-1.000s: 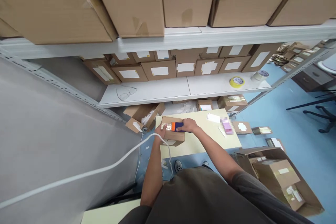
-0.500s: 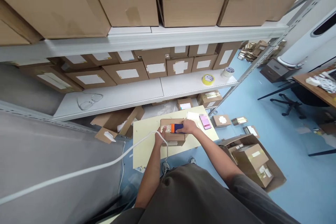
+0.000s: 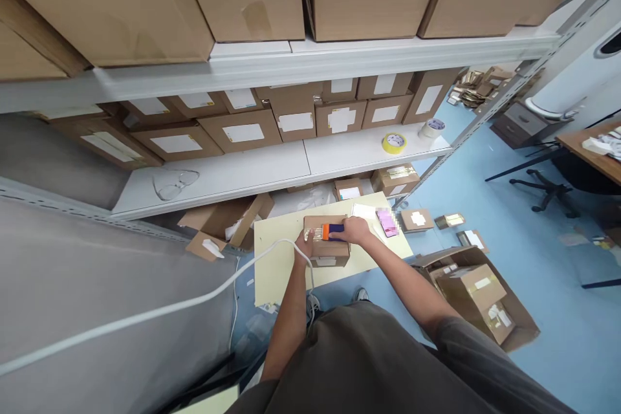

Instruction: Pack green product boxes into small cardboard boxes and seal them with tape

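Note:
A small cardboard box [image 3: 334, 250] lies on the pale yellow tabletop [image 3: 276, 272] in front of me. My right hand [image 3: 356, 231] is closed around an orange and dark blue tape dispenser [image 3: 334, 231], which rests on top of the box. From its orange end a shiny strip of clear tape [image 3: 315, 233] runs left over the box top. At the box's left edge, my left hand [image 3: 305, 243] grips the side with its thumb near the tape strip. A white cable [image 3: 262, 265] crosses in front of the left hand and partly hides it.
A phone with a pink screen [image 3: 387, 222] lies right of the box. Above the table runs a shelf [image 3: 233, 176] with labelled boxes, a yellow tape roll [image 3: 394, 143] and glasses [image 3: 175, 185]. A large open carton [image 3: 526, 330] holding boxes stands on the floor at right.
The whole scene sits slightly further right as my head has turned a little. The tape dispenser stays at about the same place on the box; my left hand has shifted slightly up its edge.

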`<control>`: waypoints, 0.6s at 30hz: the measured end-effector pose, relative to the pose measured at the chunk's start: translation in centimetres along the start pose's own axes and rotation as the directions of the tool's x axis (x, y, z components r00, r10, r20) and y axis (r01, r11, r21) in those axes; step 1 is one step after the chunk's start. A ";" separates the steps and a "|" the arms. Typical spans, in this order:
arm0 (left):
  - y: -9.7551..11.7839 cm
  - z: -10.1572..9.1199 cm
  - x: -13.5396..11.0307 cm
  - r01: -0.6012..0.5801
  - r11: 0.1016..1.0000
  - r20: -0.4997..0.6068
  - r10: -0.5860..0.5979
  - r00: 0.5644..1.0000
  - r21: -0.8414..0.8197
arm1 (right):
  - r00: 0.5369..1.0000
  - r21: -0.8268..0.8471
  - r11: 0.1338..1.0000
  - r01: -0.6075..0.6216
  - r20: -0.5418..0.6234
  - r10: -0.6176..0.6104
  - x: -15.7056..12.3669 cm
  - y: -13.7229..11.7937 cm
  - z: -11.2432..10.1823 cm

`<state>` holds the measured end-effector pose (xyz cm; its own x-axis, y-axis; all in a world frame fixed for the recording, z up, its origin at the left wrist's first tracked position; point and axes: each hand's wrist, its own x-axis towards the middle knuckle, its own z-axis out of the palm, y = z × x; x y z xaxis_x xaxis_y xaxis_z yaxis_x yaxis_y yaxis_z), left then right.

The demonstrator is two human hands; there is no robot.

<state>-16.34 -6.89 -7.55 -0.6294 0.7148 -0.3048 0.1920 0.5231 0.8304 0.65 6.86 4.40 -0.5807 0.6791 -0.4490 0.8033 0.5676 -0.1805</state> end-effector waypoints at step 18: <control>-6.8 -7.7 3.1 0.071 0.994 0.043 -0.068 0.997 -0.083 | 0.994 0.185 0.977 -0.106 0.056 0.098 -2.6 2.4 1.4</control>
<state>-25.34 -11.83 -10.58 -0.6083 0.6967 -0.3803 0.0837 0.5327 0.8422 4.31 5.78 3.92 -0.4912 0.7044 -0.5125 0.8711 0.3961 -0.2904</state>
